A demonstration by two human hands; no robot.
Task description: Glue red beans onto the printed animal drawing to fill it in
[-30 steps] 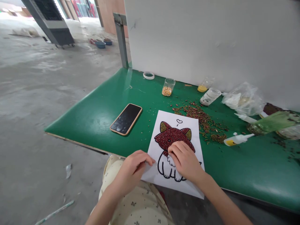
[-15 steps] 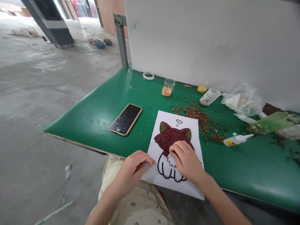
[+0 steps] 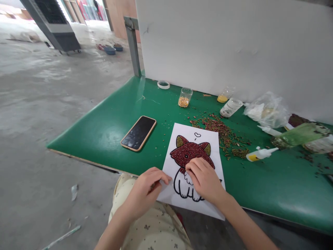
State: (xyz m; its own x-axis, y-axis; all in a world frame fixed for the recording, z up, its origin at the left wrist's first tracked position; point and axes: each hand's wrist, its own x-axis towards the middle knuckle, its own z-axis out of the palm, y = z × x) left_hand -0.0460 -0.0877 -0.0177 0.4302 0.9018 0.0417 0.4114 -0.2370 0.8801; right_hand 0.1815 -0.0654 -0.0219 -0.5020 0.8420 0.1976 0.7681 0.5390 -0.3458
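Observation:
A white sheet of paper (image 3: 168,192) with a printed fox drawing lies at the front of the table, its lower edge jutting past the rim. Dark red beans or seeds cover the fox's head (image 3: 182,152), and green ones fill its ears; most of the body is bare white. My left hand (image 3: 148,187) holds the sheet's left edge with bent fingers. Over the fox's chest, my right hand (image 3: 205,178) has thumb and fingertips pinched together. Whatever is between them is hidden or too small to make out.
Loose red and green beans (image 3: 218,130) are spread behind the paper. To the right lies a white glue bottle (image 3: 260,154) near a green bottle (image 3: 299,135). A phone (image 3: 138,133) rests at left. Behind stand a cup of corn kernels (image 3: 184,99) and a plastic bag (image 3: 267,111).
The whole view has shifted slightly. Both hands keep nearly the same place on the sheet, the right still pinched at the fox's chest.

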